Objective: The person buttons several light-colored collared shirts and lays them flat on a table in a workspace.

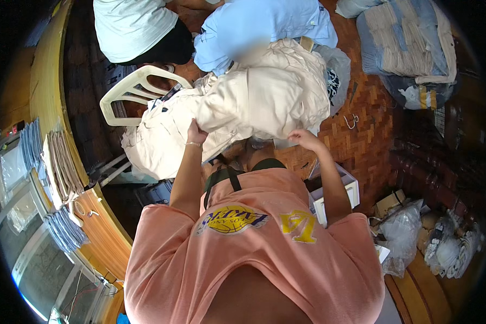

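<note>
Cream cloth [270, 100], a big pile in the upper ctr of the frame, just above the person's knees. Colour is off-white w/ a faint warm tint; surface is matte, softly creased. The R part puffs up in a rounded mound w/ a smoother panel down its middle & deep folds either side; the L part lies flatter, wrinkled, & drapes toward mid-L. Can't tell if it's one piece or several.

L hand [196, 133], ctr of frame, has thumb & fingers clamped on the cloth's near edge; a thin bracelet [193, 143] circles that wrist. R hand [306, 139], right of ctr, has bent fingers at the mound's lower R edge; can't tell if they grip or only touch. Hands are well apart, w/ the mound's near edge btwn them.

Person wears a salmon-pink shirt [254, 243] w/ purple & yellow prints, filling the bottom ctr. Upper L: a cream plastic chair [110, 105] just beside the cloth, & a co-worker in a white shirt [135, 29]. Top ctr: a light-blue garment [286, 21] right behind the pile, partly blurred. Upper R: a bundle of folded beige & blue fabric [407, 43] on a reddish parquet floor [370, 135]. Far L: hanging blue & tan clothes [65, 167]. Lower R: clear plastic bags [402, 232].
</note>
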The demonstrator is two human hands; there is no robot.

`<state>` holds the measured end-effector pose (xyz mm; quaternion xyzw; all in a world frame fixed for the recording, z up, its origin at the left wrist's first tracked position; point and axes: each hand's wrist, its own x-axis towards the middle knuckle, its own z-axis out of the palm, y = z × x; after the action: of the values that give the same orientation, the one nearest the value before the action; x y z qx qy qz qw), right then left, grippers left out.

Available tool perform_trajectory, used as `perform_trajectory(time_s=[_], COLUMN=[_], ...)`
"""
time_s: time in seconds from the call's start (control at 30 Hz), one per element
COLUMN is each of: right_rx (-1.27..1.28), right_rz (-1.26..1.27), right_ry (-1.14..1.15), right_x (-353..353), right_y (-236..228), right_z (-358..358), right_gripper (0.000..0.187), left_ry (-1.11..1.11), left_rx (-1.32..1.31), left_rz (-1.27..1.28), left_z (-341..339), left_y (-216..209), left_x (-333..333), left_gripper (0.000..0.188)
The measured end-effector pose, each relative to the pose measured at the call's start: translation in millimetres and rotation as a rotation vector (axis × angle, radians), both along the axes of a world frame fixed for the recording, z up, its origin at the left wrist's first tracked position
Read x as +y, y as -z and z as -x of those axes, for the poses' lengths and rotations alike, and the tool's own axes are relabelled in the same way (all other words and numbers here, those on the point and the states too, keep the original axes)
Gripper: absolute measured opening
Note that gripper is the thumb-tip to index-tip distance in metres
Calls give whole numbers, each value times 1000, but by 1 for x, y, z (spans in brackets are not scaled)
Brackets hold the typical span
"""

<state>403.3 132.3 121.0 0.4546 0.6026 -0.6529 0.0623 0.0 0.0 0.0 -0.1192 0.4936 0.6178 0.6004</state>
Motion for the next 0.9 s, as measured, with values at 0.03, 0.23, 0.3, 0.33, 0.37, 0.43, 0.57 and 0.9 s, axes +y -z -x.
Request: perform_trajectory(time_s=[0.03,0.23,0.3,0.33,0.37,0.43,0.57,0.9], right_rx=[52,-64,-90,-91,-90,60,-145,927], right_rz=[-6,-396,-493,-388,-283,-98,-809,-144], right_ry=[175,931,783,662,541,613,809,1020], right_x=[2,35,48,52,57,74,104,83], right_y=[31,114,114,107,99,88,-61,-241], right_z=[1,20,49,52,52,39,32,107], right_gripper=[15,20,21,23,24,24,19,32], left_ry=[26,406,556,499,473,429,378,29], left_rx=[-52,-136,95,182,311,569,940,704], left_rz=[51,164,81,92,130,183,155,-204], left_z=[-1,-29,-21,-22,-16,3,28,80], left_y=[-38,-127,-116,-122,-131,-152,-237,-395], left_x=[3,4,-12,-11,-15,-17,-20,-82], left_gripper=[50,44,46,48,48,46,44,42])
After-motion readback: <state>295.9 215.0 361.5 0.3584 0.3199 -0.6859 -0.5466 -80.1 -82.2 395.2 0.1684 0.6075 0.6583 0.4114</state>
